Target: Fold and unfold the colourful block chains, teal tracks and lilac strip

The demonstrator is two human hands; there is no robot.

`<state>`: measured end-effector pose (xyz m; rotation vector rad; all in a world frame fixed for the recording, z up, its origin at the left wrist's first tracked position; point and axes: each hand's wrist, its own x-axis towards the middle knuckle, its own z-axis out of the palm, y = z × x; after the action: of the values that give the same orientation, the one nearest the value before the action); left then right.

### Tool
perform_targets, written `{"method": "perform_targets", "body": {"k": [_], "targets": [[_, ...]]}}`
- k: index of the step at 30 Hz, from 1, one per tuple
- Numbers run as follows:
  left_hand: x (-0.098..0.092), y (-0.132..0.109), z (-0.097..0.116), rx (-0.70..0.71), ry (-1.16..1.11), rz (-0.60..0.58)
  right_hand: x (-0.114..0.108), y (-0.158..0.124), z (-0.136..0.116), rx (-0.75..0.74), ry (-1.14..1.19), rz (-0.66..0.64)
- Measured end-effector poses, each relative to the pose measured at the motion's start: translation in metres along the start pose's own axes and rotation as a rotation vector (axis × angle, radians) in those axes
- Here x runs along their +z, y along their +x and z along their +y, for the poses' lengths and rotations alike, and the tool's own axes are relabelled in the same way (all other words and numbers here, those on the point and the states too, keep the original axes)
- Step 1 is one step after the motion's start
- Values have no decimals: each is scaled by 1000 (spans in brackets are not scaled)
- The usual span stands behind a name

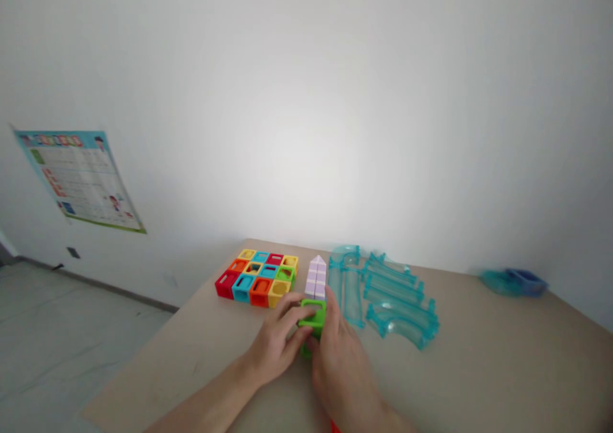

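Between my two hands is a green hollow block [313, 316], its open frame facing up. My left hand [278, 340] grips its left side with bent fingers. Against the right side presses my right hand [342, 359], fingers pointing away from me, its thumb near the lower edge. More green shows below the thumbs, partly hidden, so I cannot tell whether it is a second block. Just beyond the block lie pale purple pointed pieces [316, 278] with white bands. A bit of something red [334, 426] peeks out under my right wrist.
Rows of red, orange, yellow, blue and green hollow blocks [261, 286] sit at the table's left. Translucent teal track pieces [397, 296], straight and curved, lie to the right. A blue container [527, 282] with a teal item beside it stands far right. The wall [306, 133] bounds the table [479, 369] behind.
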<state>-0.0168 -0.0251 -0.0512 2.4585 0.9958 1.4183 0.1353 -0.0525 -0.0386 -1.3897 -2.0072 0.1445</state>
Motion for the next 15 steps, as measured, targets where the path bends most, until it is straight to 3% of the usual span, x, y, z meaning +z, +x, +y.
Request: {"method": "perform_targets", "body": {"k": [8, 13, 15], "targets": [[-14, -7, -7, -384, -55, 371, -6, 5, -2, 50, -3, -105], [-58, -28, -20, -539, 239, 666, -11, 5, -5, 38, -47, -123], [-77, -38, -31, -677, 456, 635, -12, 4, -6, 25, -62, -131]]}}
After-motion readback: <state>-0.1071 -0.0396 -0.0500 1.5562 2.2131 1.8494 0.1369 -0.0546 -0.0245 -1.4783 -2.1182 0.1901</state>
